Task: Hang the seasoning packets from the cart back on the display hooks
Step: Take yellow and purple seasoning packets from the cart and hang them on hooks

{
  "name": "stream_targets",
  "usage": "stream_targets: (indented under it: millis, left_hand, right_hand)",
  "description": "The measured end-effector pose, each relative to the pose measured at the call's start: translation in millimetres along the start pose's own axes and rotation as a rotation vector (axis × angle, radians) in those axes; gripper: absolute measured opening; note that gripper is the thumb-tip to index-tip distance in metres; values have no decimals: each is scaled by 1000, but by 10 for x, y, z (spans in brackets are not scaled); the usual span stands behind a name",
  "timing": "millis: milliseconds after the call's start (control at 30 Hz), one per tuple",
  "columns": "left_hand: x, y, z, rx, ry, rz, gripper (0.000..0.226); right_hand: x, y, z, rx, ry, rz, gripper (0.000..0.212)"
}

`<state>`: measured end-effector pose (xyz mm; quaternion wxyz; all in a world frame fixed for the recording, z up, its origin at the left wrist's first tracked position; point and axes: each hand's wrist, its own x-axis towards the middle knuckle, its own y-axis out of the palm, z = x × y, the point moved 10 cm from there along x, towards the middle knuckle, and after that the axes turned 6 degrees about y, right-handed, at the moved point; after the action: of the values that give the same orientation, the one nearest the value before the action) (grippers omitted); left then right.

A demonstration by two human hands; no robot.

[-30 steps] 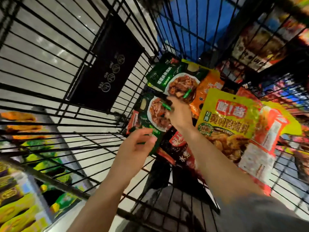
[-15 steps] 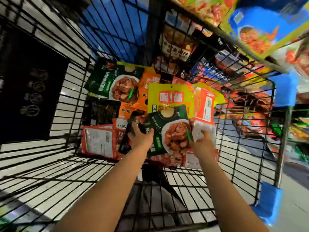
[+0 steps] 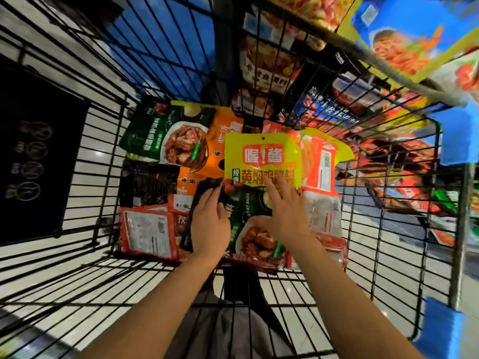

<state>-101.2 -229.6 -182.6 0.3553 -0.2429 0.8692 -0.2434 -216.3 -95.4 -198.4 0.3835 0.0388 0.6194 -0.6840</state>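
Several seasoning packets lie in a heap in the wire cart point(image 3: 108, 161). A yellow packet point(image 3: 261, 159) with a hang hole sits on top in the middle. Just below it lies a green packet point(image 3: 255, 239) picturing braised meat, and a second green packet point(image 3: 166, 136) lies at the far left of the heap. My left hand point(image 3: 210, 224) lies with straight fingers on a black packet point(image 3: 204, 187) at the green packet's left edge. My right hand point(image 3: 283, 211) spreads its fingers over the green packet, fingertips touching the yellow packet's lower edge. Neither hand grips anything.
Red packets point(image 3: 147, 231) lie at the heap's left and an orange-red packet point(image 3: 320, 164) at its right. A black sign panel point(image 3: 36, 156) hangs on the cart's left wall. Shelves of packaged goods point(image 3: 404, 42) rise beyond the cart's far right side.
Both hands gripped the green packet half a second ago; now it lies on the heap and both hands have opened. The camera has swung towards the right, bringing the shelves closer.
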Motion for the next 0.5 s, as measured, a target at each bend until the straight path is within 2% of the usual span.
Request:
stream_targets:
  millis: [133, 233, 300, 333, 367, 433, 467, 500]
  left_hand:
    - [-140, -152, -375, 40, 281, 2, 43]
    - [56, -4, -820, -14, 453, 203, 45]
    - [246, 205, -1054, 82, 573, 345, 49]
    - [345, 276, -1064, 133, 585, 361, 50]
    - [442, 272, -985, 145, 533, 320, 52]
    - [535, 104, -588, 58, 300, 130, 55]
    - [491, 42, -319, 23, 176, 76, 61]
    - [412, 54, -86, 14, 86, 88, 71]
  right_hand:
    - [-56, 6, -97, 116, 13, -4, 103]
    - [-54, -54, -380, 337, 190, -94, 97]
    - [-54, -115, -576, 409, 317, -210, 90]
    - [-47, -138, -647, 388, 361, -253, 89]
    - [-25, -144, -689, 357, 379, -268, 90]
    - [53, -72, -678, 351, 342, -200, 93]
    - [80, -8, -640, 371, 309, -142, 96]
    - [98, 46, -604, 388, 280, -96, 99]
